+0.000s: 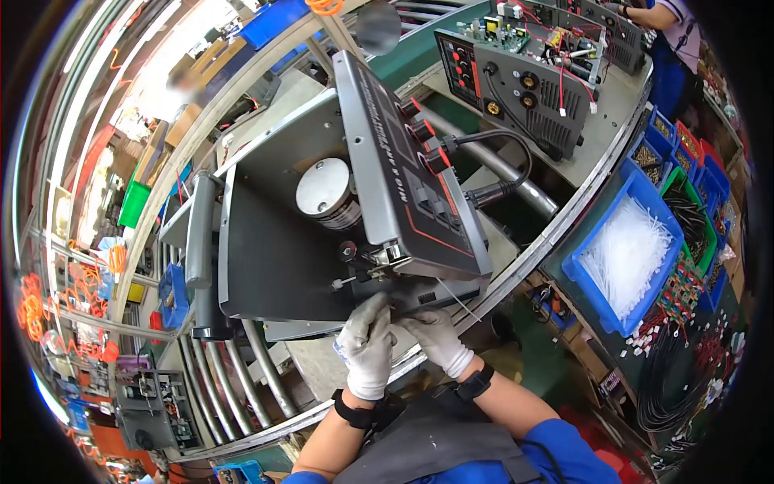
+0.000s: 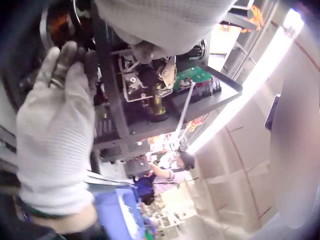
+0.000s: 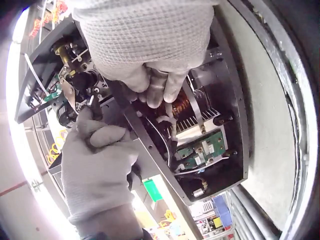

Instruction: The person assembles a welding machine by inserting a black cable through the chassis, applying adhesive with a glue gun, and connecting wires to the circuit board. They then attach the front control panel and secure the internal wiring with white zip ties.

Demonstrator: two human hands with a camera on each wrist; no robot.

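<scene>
Working at the lower edge of an open welding machine chassis (image 1: 282, 242), two gloved hands are being held close together at a small fitting near the front panel (image 1: 411, 185). The left hand (image 1: 367, 347) is being pressed against the chassis edge with fingers (image 3: 100, 135) curled about a dark fitting, seemingly pinching it. The right hand (image 1: 435, 335) is being reached inside, its fingers (image 3: 160, 85) curled round white wiring (image 3: 167, 122) beside the copper coil (image 3: 181, 106) and the green circuit board (image 3: 200, 150). The chassis is being supported on the curved roller conveyor (image 1: 242, 379), tilted on its side, with a wire spool (image 1: 326, 194) mounted inside. A blue bin of cable ties (image 1: 625, 254) is lying well apart to the right. Judged from its sheet-metal build, the chassis is being treated as heavy and stiff, best held by its frame edges; the wiring and board are being judged delicate.
</scene>
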